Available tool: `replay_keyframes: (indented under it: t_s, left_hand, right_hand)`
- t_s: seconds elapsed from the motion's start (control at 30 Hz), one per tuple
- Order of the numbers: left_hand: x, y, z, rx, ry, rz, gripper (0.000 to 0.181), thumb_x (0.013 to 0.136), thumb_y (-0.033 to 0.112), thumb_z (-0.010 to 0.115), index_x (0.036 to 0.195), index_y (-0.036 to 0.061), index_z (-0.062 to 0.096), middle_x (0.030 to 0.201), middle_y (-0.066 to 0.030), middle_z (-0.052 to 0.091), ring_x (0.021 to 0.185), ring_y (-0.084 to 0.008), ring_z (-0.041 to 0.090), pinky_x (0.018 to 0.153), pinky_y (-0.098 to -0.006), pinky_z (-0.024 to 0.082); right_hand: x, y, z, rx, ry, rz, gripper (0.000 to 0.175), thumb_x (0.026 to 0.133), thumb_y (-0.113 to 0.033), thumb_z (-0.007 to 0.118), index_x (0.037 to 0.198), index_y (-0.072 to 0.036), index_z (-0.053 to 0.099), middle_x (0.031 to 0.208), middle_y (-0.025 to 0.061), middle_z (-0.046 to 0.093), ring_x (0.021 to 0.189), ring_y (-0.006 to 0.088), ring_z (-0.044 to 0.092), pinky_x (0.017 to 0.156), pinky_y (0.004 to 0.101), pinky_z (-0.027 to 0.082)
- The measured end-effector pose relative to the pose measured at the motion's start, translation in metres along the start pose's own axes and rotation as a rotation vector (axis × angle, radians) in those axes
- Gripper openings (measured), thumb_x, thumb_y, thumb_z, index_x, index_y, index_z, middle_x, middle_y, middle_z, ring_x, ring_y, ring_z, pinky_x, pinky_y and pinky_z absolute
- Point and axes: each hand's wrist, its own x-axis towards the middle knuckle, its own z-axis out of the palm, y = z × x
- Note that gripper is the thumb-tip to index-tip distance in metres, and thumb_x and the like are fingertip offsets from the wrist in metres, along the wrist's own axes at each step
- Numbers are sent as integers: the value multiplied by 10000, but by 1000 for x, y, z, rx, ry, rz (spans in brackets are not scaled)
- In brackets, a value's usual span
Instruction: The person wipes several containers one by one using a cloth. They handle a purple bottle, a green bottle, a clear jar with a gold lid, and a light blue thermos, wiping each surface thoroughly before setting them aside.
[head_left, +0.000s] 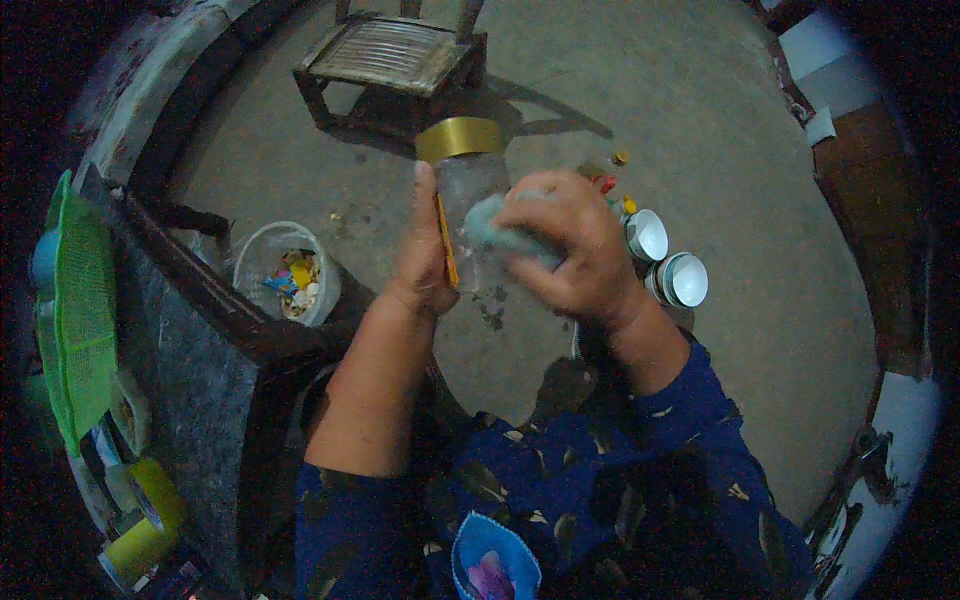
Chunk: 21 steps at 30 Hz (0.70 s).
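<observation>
A clear jar with a wide gold lid is held up in front of me, lid end pointing away. My left hand grips its left side, where a strip of yellow label shows. Pressed against the right side of the jar is a pale green cloth or sponge, pinched in the fingers of my right hand. The right hand is blurred, and it hides part of the cloth and of the jar's lower right side.
A wooden chair stands on the floor ahead. White bowls in stacks sit at right, near small red and yellow items. A bin holding wrappers is at left, beside a dark table with a green mesh cover.
</observation>
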Motion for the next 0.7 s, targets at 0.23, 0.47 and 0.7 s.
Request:
replay_keyframes:
  t_s: [0.23, 0.47, 0.7]
  left_hand:
    - [-2, -23, 9, 144, 201, 63, 742, 903, 693, 243, 1247, 86, 494, 1080, -91, 624, 951, -234, 629, 832, -359, 515]
    - [2, -6, -5, 74, 386, 76, 705, 929, 658, 208, 1213, 92, 518, 1037, -96, 629, 931, -226, 630, 790, -354, 519]
    - [12, -32, -10, 362, 372, 208, 669, 952, 607, 270, 1243, 38, 469, 1086, -115, 579, 954, -186, 579, 816, -335, 476]
  right_hand:
    - [8, 15, 3, -140, 128, 5, 306, 649, -146, 740, 929, -87, 632, 954, 116, 601, 918, 305, 580, 802, 398, 470]
    - [-5, 3, 17, 84, -17, 14, 305, 645, -94, 742, 930, -85, 633, 1008, 123, 591, 910, 302, 588, 813, 379, 458]
    - [10, 12, 16, -68, 109, 56, 360, 630, -155, 748, 965, -99, 629, 1001, 119, 603, 970, 324, 573, 847, 416, 468]
